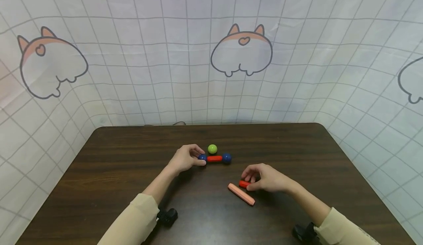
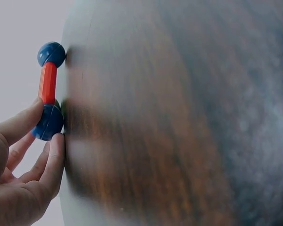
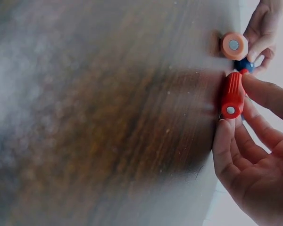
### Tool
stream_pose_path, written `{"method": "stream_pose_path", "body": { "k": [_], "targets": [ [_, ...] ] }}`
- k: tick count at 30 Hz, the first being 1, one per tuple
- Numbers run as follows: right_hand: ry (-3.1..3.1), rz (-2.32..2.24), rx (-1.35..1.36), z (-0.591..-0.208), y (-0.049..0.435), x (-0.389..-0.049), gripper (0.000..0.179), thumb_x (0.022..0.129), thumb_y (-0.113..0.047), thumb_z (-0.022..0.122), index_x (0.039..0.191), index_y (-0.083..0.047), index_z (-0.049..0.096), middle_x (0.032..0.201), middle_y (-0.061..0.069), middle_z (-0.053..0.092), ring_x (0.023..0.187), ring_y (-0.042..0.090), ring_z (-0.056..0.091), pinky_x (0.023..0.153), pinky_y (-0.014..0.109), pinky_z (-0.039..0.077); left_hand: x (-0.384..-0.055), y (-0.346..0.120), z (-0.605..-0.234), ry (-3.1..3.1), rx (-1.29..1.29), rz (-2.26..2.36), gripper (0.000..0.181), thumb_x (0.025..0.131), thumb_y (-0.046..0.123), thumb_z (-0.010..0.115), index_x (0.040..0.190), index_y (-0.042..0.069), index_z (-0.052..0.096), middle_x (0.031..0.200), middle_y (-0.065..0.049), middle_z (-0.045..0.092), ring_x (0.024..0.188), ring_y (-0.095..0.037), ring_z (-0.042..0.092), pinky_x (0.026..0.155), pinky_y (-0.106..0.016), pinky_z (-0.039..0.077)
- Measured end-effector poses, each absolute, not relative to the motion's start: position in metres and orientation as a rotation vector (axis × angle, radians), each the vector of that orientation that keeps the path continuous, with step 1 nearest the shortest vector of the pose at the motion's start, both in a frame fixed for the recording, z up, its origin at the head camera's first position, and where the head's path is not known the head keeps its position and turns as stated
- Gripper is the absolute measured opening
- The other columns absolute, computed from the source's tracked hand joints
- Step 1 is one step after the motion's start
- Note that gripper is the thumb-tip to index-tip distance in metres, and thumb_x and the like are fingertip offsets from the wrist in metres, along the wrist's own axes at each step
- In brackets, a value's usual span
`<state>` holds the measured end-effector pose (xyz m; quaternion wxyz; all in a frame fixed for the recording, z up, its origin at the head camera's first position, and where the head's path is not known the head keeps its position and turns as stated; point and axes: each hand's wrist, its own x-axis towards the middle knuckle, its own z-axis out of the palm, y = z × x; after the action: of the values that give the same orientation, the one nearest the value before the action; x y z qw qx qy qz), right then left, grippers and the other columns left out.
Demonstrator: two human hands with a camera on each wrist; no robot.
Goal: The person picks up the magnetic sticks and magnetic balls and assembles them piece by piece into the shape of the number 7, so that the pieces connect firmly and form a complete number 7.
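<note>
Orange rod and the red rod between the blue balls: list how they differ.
The orange rod is plainly longer than the red rod. In the head view, the orange rod slants, while the red rod runs nearly straight across. The orange rod's ends are free; the red rod's each meet a blue ball. Both are straight, slim rods.

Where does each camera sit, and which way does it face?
Head: on the person's head, facing forward and down at the table; left hand, right hand and sleeves show.
Left wrist: on that wrist, facing a red bar between blue balls; only the left hand shows.
Right wrist: on that wrist, facing the right hand pinching a second red bar; the left hand shows beyond.
Shared: head and right wrist views show both hands and the peach bar.
</note>
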<state>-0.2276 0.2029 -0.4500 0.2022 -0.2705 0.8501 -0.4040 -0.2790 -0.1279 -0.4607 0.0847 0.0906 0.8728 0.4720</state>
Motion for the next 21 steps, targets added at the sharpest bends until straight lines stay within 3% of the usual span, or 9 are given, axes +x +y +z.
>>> {"method": "stream_pose_path", "body": {
  "k": [21],
  "targets": [
    [2.379,-1.126,-0.784,-0.4451,0.1988,-0.2206,0.026,0.087,-0.007,0.081,0.11,-0.003,0.069,0.098,0.004,0.066,0.086,0.018,0.06,0.077,0.029,0.05,-0.2742,-0.1271,-0.4588,2.597,0.267,1.412,0.026,0.083,0.015,0.088,0.105,0.014,0.074,0.104,-0.004,0.068,0.1,-0.023,0.062,0.081,-0.041,0.053]
  ]
}}
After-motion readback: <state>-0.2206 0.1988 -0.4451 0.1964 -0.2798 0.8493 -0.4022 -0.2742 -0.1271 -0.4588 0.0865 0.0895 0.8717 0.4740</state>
